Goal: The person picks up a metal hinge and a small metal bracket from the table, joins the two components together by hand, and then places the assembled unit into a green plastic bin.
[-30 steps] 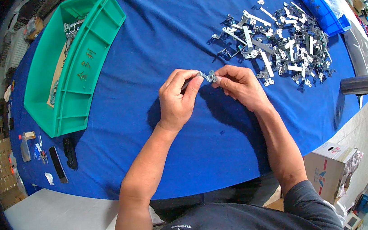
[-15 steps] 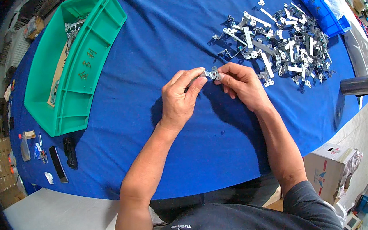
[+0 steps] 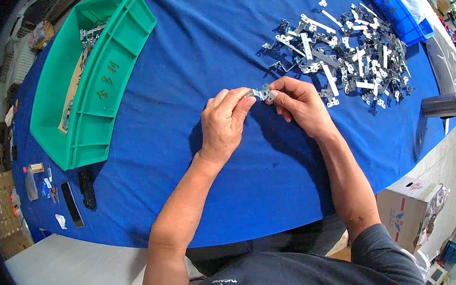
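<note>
Both hands meet over the middle of a blue-covered table (image 3: 228, 46). My left hand (image 3: 226, 123) and my right hand (image 3: 298, 103) pinch the two ends of one small silver metal bracket (image 3: 262, 93) between fingertips, held just above the cloth. A heap of similar metal brackets and strips (image 3: 345, 56) lies spread on the cloth to the right of my right hand, close to it.
A green plastic bin (image 3: 85, 97) holding several metal parts stands at the far left. A blue bin (image 3: 389, 3) sits at the far right. A dark cylinder (image 3: 446, 105) lies near the right edge. Small dark tools (image 3: 79, 196) lie at the left edge. A cardboard box (image 3: 410, 209) is on the floor.
The hands stay together on the small bracket; the fingers have shifted slightly on it. Nothing else has moved.
</note>
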Action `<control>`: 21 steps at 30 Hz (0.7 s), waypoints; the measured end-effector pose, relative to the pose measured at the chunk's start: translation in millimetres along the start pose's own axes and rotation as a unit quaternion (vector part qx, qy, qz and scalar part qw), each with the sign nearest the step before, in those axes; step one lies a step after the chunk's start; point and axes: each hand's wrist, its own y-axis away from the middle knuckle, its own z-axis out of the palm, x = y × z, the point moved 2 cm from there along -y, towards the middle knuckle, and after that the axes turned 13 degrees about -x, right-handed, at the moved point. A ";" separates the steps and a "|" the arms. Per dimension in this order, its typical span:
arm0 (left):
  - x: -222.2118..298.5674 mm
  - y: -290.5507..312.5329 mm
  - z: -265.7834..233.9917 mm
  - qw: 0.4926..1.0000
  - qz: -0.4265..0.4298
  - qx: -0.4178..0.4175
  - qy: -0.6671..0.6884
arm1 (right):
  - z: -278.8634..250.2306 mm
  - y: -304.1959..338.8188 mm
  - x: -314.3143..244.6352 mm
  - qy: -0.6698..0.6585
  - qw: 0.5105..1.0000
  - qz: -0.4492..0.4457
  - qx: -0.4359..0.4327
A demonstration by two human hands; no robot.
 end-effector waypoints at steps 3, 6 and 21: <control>0.1 0.9 -0.4 1.000 -0.004 0.000 0.027 | 2.5 1.0 -3.7 0.020 1.000 0.002 -0.009; 4.4 -0.2 -1.9 0.999 -0.004 0.007 0.051 | 3.1 2.1 -4.6 0.029 1.000 0.001 -0.012; 5.1 -0.9 3.7 0.999 0.023 -0.048 -0.013 | 1.9 0.9 -2.5 -0.043 0.999 -0.027 -0.008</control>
